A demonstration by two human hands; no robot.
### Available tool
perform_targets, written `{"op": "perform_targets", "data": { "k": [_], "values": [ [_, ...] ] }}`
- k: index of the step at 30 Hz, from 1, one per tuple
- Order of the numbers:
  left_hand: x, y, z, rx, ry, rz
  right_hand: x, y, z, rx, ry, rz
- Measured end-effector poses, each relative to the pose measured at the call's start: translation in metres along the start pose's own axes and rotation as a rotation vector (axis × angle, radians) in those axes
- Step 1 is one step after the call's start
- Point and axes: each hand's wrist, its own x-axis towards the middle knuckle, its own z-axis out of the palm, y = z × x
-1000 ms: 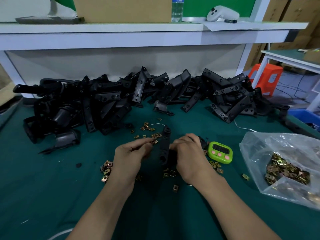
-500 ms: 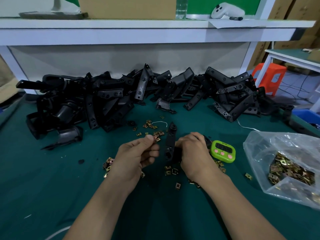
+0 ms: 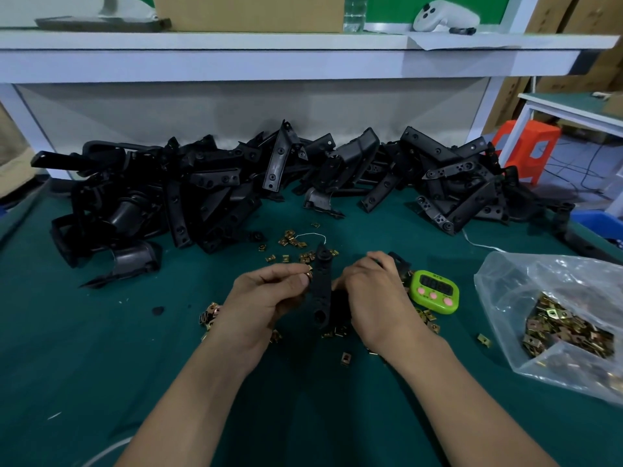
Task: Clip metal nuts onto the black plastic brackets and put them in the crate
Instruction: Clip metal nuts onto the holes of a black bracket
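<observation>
- Left hand (image 3: 266,298): my grip is closed in a pinch, with thumb and forefinger clamped on one nut (image 3: 308,268). The nut is pressed to the left edge of the bracket, near its top.
- Right hand (image 3: 374,294): fingers are curled round the right side of the bracket (image 3: 322,291). The grip is clamped on it, holding it roughly on end between my hands, above the desk.
- Bracket: a flat, elongated strip of matt black plastic with a rounded top and round holes along its length.
- Nut: small, folded metal with a brassy sheen.
- Loose nuts (image 3: 296,242): the same square clips, scattered on the desk beyond, beside and under my hands.
- Pile (image 3: 209,197): many black plastic brackets, straight and curved, heaped along the back of the desk.
- Bag (image 3: 505,281): clear, crinkled plastic at the right, holding a heap of nuts.
- Timer (image 3: 435,291): lime-green and rounded, with three pink buttons and a dark display, just beside my right hand.
- Desk (image 3: 84,348): dark green, matt surface.
</observation>
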Motion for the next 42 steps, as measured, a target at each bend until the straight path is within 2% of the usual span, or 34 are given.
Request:
{"op": "perform_targets", "data": {
  "k": [5,12,17,27,35,38,40,42],
  "values": [
    [0.001,-0.001,-0.004,0.051,-0.004,-0.026,-0.004,-0.005,-0.004,-0.169,-0.005,-0.008],
    [0.001,0.003,-0.009,0.087,0.052,-0.058,-0.005,-0.013,-0.006,-0.274,-0.070,-0.058],
    [-0.002,0.005,-0.013,0.228,0.099,-0.001,-0.007,-0.023,-0.003,-0.347,-0.105,-0.062],
    [-0.011,-0.002,0.006,0.486,0.146,0.109,-0.010,-0.027,-0.002,-0.368,-0.176,-0.049],
    [-0.017,-0.011,0.019,0.623,0.179,0.202,-0.012,-0.022,-0.007,-0.320,-0.152,0.000],
    [-0.015,-0.007,0.023,0.509,0.174,0.200,-0.015,-0.021,-0.012,-0.184,-0.008,0.057],
    [-0.015,-0.003,0.024,0.317,0.248,0.198,-0.015,-0.021,-0.013,-0.103,0.188,0.102],
    [-0.015,0.001,0.023,0.091,0.310,0.154,-0.014,-0.023,-0.017,0.143,0.432,0.172]
  ]
}}
